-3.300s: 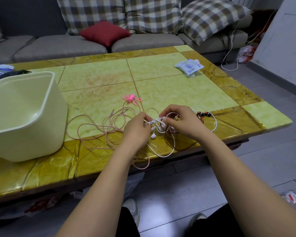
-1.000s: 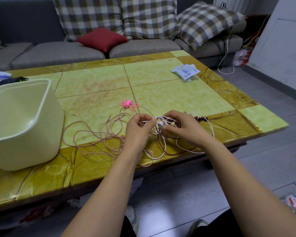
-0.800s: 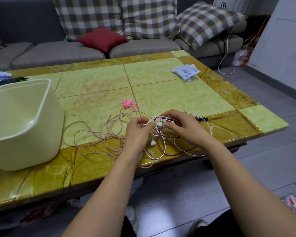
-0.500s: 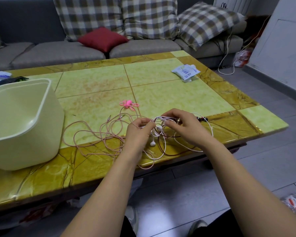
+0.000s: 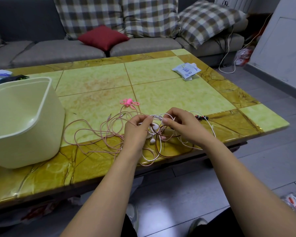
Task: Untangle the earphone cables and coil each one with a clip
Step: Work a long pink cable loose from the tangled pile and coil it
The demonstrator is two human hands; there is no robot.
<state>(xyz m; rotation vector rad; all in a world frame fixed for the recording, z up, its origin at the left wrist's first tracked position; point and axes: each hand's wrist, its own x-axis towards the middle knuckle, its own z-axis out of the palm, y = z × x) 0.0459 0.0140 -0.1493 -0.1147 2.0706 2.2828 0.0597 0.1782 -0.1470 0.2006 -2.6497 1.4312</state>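
**Two hands, one knot, three cables**

Three earphone cables lay tangled near the front edge of the table (image 5: 161, 93): one pink cable (image 5: 85, 127), one white cable (image 5: 212, 129) and one brown cable (image 5: 158, 147). The pink cable sprawled in loose loops to the left, towards the single cream tub (image 5: 20, 120). The white cable arced out to the right, and the brown cable looped beneath the knot, close to the table edge. Two white earbuds (image 5: 152, 140) dangled under the knot between the hands. A red-and-black pair of earbuds (image 5: 201, 117) lay just right of it.

The left hand (image 5: 135, 130) had its grip pinched on the white cable at the knot. The right hand (image 5: 183, 127) pinched the same cable just beside it.

One pink clip bundle (image 5: 128, 102) sat behind the tangle, its count unclear. One white packet (image 5: 186, 70) lay at the far right.
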